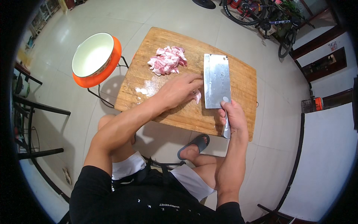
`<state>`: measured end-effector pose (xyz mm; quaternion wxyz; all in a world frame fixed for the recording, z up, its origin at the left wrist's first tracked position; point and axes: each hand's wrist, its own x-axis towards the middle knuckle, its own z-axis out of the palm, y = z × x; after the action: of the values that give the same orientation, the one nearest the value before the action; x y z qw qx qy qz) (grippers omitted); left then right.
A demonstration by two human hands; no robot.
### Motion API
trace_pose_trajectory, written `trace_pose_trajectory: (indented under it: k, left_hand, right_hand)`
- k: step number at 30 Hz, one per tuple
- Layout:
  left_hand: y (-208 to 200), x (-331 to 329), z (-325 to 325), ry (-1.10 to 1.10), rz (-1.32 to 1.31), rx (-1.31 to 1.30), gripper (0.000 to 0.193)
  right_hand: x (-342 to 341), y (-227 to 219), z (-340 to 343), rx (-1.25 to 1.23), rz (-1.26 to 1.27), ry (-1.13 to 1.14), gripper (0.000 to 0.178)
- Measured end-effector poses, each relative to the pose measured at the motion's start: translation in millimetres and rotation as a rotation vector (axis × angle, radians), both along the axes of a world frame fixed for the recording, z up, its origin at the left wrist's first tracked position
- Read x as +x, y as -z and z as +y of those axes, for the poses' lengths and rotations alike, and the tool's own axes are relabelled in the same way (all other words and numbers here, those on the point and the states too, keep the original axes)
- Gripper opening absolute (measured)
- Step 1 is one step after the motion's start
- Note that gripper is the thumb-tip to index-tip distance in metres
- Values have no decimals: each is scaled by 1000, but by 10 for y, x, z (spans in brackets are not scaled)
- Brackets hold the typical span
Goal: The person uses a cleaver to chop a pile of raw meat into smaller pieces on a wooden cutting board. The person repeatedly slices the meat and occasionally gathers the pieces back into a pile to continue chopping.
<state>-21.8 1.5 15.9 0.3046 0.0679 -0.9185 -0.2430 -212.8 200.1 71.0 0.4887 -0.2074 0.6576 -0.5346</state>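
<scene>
In my right hand [234, 114] is the handle of a cleaver [217, 80], fingers closed round it. Its broad steel blade is seen almost flat on and points away from me over the wooden cutting board [164, 41]. Just left of the blade, my left hand [182, 89] bends its fingers down over a piece of raw meat [197, 97], pinning it to the board. Part of that piece shows past the fingertips; the rest is hidden beneath the hand. A heap of sliced raw meat [167, 60], pink with white fat, lies farther back on the board.
A white bowl [93, 54] sits on an orange round stool [116, 50] with black legs, left of the board. Wet patches [149, 89] mark the wood. A black-framed chair [41, 104] stands far left, and a bicycle [261, 22] at the back right.
</scene>
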Motion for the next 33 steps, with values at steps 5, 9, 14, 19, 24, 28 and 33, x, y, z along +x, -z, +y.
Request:
trace_pose_trajectory:
  k: [5,9,14,19,24,28,33]
  left_hand:
    - [111,-102,-66,187,-74,-92,28]
    - [93,-77,-36,145,-131,-22,26]
    - [88,-102,-45,24,-39,210,33]
    - [-224,-86,44,439,44,1503,37]
    - [-124,-3,-27,545,71,1709,35]
    - [-114,-6,-63,436,16,1653,33]
    - [-148,-20,-58,154,-68,294,46]
  right_hand:
    - [9,-76,9,-11,-96,36,13]
    - [8,-52,22,-28,-197,55,16]
    - [-19,-26,53,-73,-297,10,19]
    - [21,-18,28,-65,-271,-18,21]
    - [35,-25,15,-77,-257,-60,22]
    - [39,-34,8,-32,-223,-3,18]
    - [-78,30,45,-30,-187,150,12]
